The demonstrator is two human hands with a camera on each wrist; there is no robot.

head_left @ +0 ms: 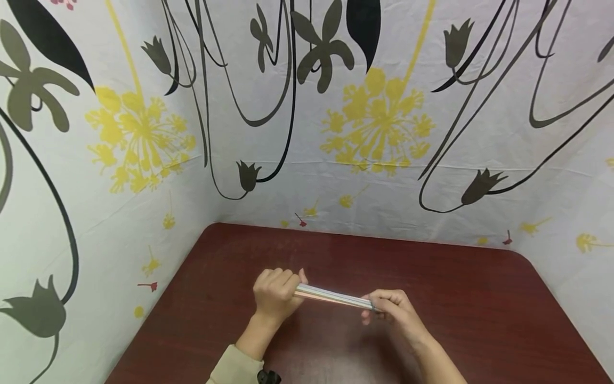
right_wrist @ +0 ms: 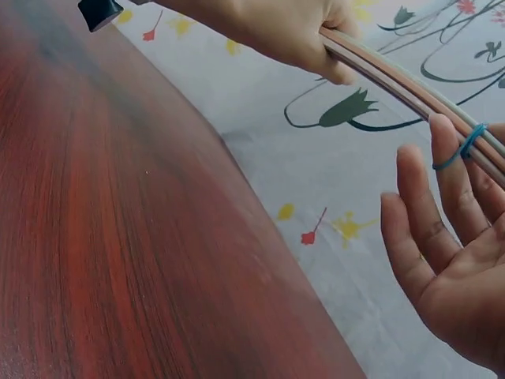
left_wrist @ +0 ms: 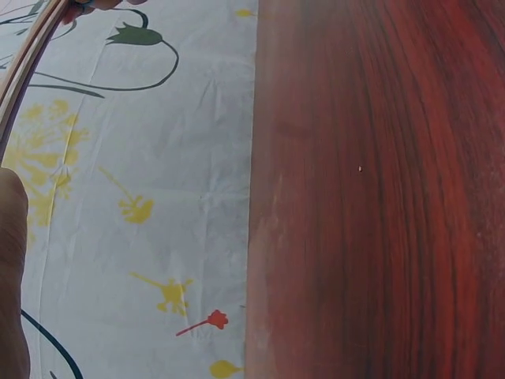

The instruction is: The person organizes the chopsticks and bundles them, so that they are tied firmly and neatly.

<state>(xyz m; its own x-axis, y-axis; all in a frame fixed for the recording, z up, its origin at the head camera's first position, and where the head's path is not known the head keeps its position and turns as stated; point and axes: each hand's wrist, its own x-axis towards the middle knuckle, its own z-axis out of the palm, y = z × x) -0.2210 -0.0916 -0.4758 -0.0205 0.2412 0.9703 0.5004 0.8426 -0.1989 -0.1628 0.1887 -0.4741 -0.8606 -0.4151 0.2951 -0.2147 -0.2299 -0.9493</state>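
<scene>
A slim bundle of long, thin sticks (head_left: 334,296), pale with grey and pinkish edges, is held in the air above the table. My left hand (head_left: 277,292) grips its left end in a fist, thumb sticking up. At the other end, my right hand (head_left: 394,312) pinches the bundle between thumb and fingers. A blue elastic band (right_wrist: 473,142) goes round the bundle there and loops over one finger of the right hand. The remaining fingers spread below it in the right wrist view. The left wrist view catches only part of the bundle (left_wrist: 28,67) at its edge.
A dark red wood-grain table (head_left: 230,256) with rounded far corners lies beneath both hands. Pale cloth (head_left: 384,202) printed with flowers hangs behind it and along its sides. A black device (head_left: 269,377) is by the left wrist, near a light sleeve (head_left: 236,367).
</scene>
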